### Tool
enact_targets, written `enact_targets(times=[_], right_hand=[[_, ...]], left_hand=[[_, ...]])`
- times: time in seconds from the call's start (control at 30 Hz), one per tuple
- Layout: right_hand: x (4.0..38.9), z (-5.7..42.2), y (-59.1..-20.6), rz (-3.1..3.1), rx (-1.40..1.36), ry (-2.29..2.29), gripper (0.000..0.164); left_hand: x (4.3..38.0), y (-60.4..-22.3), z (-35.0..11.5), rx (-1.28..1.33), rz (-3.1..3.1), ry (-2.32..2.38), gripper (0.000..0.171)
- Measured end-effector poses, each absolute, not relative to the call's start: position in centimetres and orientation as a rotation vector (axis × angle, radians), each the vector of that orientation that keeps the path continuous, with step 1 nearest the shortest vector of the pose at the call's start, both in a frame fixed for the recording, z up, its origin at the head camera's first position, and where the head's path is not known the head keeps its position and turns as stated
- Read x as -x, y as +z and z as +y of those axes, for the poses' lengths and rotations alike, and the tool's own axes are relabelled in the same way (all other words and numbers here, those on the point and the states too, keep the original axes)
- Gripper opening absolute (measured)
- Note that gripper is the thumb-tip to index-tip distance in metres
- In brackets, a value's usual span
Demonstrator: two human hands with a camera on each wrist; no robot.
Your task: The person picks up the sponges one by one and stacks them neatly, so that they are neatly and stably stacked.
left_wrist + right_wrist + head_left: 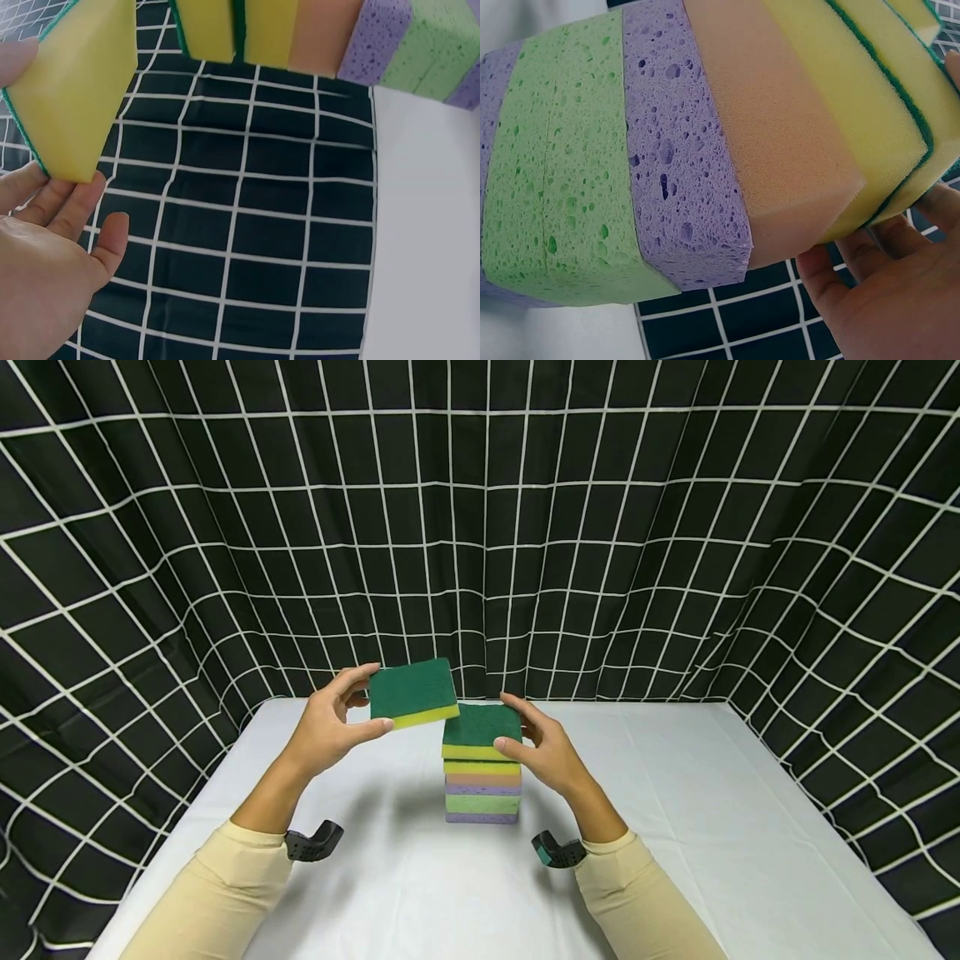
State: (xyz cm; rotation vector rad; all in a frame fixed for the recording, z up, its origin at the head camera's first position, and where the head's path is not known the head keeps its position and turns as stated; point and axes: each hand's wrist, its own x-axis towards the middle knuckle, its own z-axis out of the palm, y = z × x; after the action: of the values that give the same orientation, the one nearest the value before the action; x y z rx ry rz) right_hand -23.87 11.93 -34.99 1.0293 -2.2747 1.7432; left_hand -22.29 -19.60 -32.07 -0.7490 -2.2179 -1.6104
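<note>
My left hand (324,727) pinches a yellow sponge with a green scouring face (411,687) by its left end, thumb in front and fingers behind. It is held tilted in the air, just left of and above a stack of sponges. The stack's top sponge (482,723) is also green over yellow. My right hand (553,758) grips that sponge's right end, thumb at the front edge and fingers toward the back. Below lie another yellow sponge (855,127), an orange sponge (780,142), a purple sponge (679,150), light green sponge layers (562,165) and a purple bottom sponge (482,817).
The stack stands on a white table (660,827). Black curtains with a white grid (480,527) rise behind the table and along both sides. A dark band (315,842) sits on the left wrist, and a similar band (558,850) on the right.
</note>
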Motion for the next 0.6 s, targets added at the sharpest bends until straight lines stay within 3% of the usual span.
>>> enact_targets(times=[0.6], right_hand=[[23.7,12.0,-35.1,-2.262,-1.029,1.773,0.06]], left_hand=[[23.4,-32.3,-16.9,0.816,-2.298,-1.584,0.073]])
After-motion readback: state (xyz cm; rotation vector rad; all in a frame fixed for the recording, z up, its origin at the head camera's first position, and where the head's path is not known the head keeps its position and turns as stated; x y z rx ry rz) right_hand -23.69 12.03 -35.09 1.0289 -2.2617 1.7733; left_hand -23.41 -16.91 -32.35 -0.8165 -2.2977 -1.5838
